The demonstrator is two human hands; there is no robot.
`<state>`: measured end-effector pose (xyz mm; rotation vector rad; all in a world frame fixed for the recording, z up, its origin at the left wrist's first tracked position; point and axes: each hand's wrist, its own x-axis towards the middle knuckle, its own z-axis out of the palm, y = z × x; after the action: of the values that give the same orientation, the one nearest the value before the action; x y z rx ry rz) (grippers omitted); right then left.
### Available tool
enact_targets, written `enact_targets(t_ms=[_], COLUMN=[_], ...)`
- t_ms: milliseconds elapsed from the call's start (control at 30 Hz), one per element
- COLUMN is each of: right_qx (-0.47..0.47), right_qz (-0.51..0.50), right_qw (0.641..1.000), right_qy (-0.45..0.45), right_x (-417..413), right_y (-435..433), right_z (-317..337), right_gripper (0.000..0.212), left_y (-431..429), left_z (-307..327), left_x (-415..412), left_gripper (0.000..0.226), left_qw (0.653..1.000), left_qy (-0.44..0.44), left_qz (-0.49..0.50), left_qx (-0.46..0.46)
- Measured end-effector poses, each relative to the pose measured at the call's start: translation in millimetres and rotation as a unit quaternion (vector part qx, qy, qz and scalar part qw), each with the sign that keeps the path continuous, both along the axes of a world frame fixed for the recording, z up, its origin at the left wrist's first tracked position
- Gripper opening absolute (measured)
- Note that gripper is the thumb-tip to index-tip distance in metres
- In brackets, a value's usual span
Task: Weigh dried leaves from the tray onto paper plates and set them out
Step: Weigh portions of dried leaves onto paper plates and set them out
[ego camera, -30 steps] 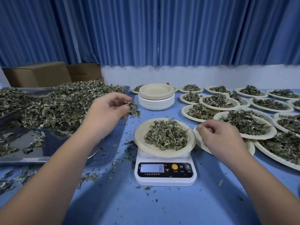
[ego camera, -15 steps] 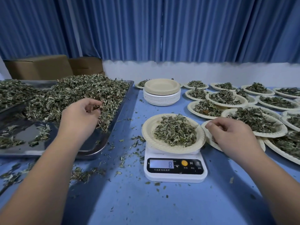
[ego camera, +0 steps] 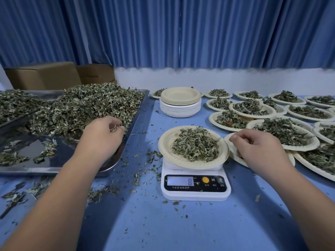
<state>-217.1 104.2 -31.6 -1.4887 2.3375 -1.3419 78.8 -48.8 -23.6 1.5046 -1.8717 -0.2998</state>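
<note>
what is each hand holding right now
left hand: pinching leaves over the tray
right hand: fingers curled beside the plate, cannot tell if holding anything
</note>
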Motion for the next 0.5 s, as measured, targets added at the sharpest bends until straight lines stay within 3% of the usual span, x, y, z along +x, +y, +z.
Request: enact_targets(t_ms=[233,500], right_qx=[-0.011,-0.005], right_qz=[0.010,0.012], right_qw=[1.000,1.000], right_qy=[0.001,-0.009], right_x=[-1.2,-4.0], right_y=[-0.8,-2.4], right_z=[-1.3,-3.1], right_gripper=[0.023,0.023], left_y=[29.9,55.2], left_z=[-0.2,-10.1], left_x=[-35.2,-67.2], left_gripper=[0.015,0.016], left_qw=[0.982,0.964], left_qy=[0.025,0.030], left_qz=[-0.146,-0.245], left_qx=[-0.113,-0.101])
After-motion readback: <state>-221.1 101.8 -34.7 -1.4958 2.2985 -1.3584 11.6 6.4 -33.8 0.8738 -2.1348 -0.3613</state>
